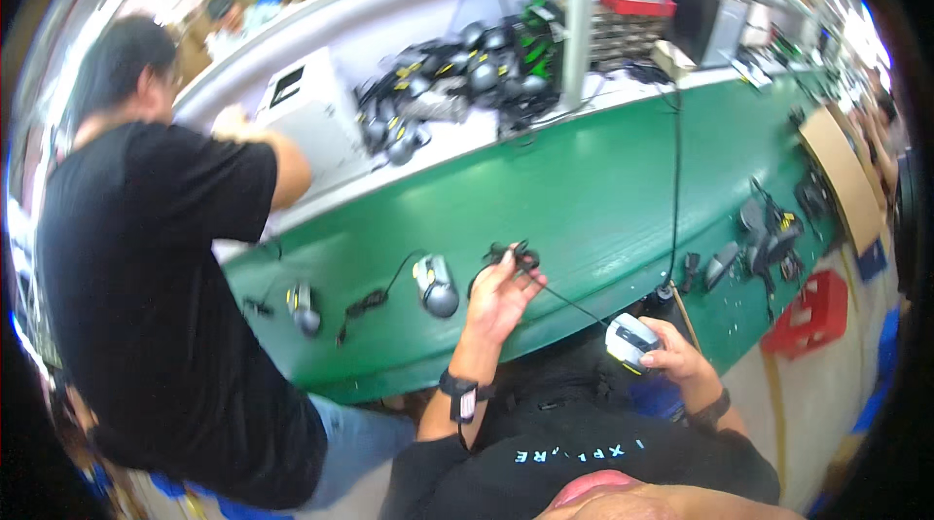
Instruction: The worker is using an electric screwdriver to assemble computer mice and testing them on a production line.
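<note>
Above the near edge of the green work surface (pixel 574 194), my right hand (pixel 678 357) grips a silver and black computer mouse (pixel 632 340) with yellow edging. Its thin black cable stretches leftward to my left hand (pixel 498 304). There the thumb and fingers are closed on a coiled bundle of the black cable (pixel 523 255). A wired mouse (pixel 435 285) lies on the green surface just left of my left hand, its cable bundled beside it. Farther left rests another such mouse (pixel 304 310).
A co-worker in a black shirt (pixel 146 286) stands at the left, reaching toward a white box (pixel 311 116). Many mice (pixel 482 68) are heaped on the back shelf. More dark devices (pixel 769 233) lie at right, near a cardboard sheet (pixel 843 170) and a red crate (pixel 809 314). A black cable (pixel 678 179) hangs across the surface.
</note>
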The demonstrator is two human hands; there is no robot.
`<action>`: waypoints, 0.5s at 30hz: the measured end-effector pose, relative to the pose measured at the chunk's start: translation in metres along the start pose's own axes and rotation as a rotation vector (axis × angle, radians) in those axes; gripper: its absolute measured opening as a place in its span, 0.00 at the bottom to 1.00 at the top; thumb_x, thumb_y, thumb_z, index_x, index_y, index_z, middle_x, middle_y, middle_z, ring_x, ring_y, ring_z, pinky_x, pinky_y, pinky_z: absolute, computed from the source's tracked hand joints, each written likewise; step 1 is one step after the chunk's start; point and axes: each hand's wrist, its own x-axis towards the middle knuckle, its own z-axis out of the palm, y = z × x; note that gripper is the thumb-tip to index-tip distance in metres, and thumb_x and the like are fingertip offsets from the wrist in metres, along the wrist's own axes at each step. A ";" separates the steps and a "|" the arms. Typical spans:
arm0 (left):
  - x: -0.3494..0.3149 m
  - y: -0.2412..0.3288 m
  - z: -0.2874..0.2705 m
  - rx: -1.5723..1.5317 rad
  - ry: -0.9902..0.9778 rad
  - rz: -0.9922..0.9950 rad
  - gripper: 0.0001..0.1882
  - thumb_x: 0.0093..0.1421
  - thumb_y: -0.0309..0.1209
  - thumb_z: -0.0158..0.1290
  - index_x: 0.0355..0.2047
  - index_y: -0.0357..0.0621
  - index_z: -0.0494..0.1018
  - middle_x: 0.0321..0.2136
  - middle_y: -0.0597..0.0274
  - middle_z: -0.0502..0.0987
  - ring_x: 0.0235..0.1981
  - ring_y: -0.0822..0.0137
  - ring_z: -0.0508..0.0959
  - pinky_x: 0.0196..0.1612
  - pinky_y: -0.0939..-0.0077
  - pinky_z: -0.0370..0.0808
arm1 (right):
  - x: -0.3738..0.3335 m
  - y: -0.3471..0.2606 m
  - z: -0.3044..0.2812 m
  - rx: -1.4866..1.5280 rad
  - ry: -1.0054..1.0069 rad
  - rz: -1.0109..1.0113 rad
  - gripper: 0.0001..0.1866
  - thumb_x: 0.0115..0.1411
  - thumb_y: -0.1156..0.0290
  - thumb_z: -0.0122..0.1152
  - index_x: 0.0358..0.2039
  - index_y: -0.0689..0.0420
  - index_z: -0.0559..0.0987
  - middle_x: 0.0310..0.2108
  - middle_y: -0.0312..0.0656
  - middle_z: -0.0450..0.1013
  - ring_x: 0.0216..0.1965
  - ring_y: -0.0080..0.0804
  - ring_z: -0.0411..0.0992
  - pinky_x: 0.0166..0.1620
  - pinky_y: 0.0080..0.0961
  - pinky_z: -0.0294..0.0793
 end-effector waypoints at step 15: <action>-0.028 -0.056 -0.009 0.683 -0.206 -0.065 0.28 0.67 0.28 0.53 0.64 0.40 0.55 0.49 0.46 0.74 0.44 0.53 0.81 0.48 0.61 0.78 | 0.017 -0.090 0.020 0.446 0.072 -0.430 0.39 0.47 0.59 0.72 0.55 0.66 0.66 0.39 0.55 0.76 0.36 0.47 0.81 0.28 0.37 0.86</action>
